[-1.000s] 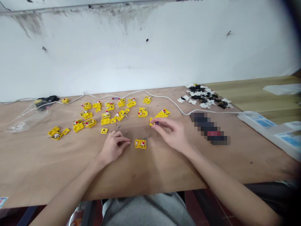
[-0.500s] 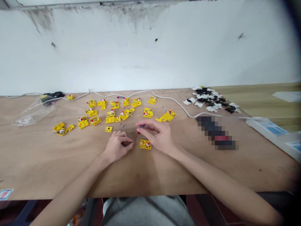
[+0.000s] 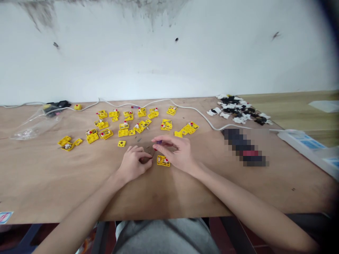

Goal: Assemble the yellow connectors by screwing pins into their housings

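Note:
A small screwdriver with a purple and red handle is gripped in the fingers of my right hand, its thin shaft slanting down to the left. Beside the shaft's tip, my left hand rests on the table with thumb and forefinger pinched together. Whatever lies in that pinch is too small to make out. Just below my right hand sits an opened yellow plastic case with a red button and small parts inside. A few tiny metal pieces lie between my hands.
Several opened yellow cases are spread over the wooden table. Another screwdriver lies at the back by a white cable. Black and white pieces are heaped back right, near a power strip. A clear bag is left.
The view has tilted and shifted slightly. Both hands keep nearly the same pose, with the screwdriver shaft still at the left fingertips.

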A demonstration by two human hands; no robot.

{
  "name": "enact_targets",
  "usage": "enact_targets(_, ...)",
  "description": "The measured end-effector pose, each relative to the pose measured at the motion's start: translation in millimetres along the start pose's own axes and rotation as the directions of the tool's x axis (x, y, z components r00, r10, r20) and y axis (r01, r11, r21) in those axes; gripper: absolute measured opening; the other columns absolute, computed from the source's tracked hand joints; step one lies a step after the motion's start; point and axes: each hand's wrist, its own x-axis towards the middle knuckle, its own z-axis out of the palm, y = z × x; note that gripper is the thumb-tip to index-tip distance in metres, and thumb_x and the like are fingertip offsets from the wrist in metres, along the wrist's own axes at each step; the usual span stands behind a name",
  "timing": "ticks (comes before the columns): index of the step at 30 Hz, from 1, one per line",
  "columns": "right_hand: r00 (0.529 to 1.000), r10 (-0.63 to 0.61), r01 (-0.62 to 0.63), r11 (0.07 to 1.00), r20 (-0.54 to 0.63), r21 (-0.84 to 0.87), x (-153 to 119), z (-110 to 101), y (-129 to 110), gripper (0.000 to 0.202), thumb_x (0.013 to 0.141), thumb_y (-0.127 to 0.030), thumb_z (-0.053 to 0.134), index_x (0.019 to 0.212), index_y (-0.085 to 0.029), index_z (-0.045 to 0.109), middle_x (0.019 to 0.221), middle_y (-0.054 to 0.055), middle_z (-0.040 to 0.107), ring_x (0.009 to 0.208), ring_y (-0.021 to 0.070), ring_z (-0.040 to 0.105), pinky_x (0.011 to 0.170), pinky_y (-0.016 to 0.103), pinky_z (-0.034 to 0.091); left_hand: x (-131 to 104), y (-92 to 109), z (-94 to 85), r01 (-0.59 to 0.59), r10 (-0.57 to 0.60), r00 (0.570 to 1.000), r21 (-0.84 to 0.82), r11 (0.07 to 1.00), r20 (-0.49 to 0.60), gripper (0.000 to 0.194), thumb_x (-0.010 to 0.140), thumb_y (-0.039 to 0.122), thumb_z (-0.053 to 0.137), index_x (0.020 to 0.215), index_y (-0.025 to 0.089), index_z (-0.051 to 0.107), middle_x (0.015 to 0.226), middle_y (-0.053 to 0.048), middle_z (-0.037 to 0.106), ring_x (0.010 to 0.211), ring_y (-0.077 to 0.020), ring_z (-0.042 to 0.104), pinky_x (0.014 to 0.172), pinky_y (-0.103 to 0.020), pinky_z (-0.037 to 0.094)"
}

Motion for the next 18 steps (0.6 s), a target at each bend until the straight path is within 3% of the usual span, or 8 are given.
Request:
enact_targets(14,0.999,-0.022,0.023,0.999,-0.034,0.027,0.2,2.1,0.2,0.014,0.089,-0.025,0.071,0.102,-0.023,0.072,0.097,0.001,0.078,0.08,0.0141,0.073,0.072,0.026,0.062,0.4,1.7,-1.9,-0.021,0.021,0.999,0.007,1.0,0.025,0.012,0.081,0.024,0.067,0.083,0.025,0.078,0.068,0.002,0.062,0.066,-0.0131,0.051,0.074,-0.032,0.033)
enact_targets(18,1.0,-0.031,0.03,0.997,0.004,0.065,1.4,1.7,0.8,0.015,0.09,-0.024,0.07,0.104,-0.024,0.071,0.101,0.001,0.077,0.083,0.0139,0.074,0.074,0.025,0.063,3.7,0.5,-4.2,-0.022,0.022,0.999,0.0,1.0,0.043,0.011,0.079,0.024,0.069,0.085,0.025,0.078,0.068,0.002,0.063,0.068,-0.0138,0.054,0.075,-0.032,0.034)
